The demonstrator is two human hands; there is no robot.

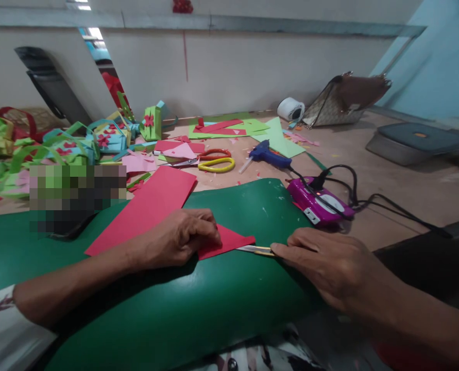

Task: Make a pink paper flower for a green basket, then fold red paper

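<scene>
Left arm: white sleeve (pixel 16 330), loose and wide, opening around the forearm. Dark maroon blotchy print near the cuff, rest of the visible cloth plain white with soft folds. Cuff edge cut straight, runs slantwise. Left forearm (pixel 78 275) bare from cuff to wrist, slim. Left hand (pixel 190 234) bare, knuckles creased.

Right forearm (pixel 410 309) bare out to the frame edge. Right hand (pixel 329 263) bare, slender fingers, faint creases at the knuckles.

Bottom centre: white garment (pixel 248 358) with dark, irregular print, partly shown. Small round dark shiny spot on it, button-like, can't tell for sure. Dark red patch (pixel 399 358) under right forearm, maybe cloth, unclear.
</scene>
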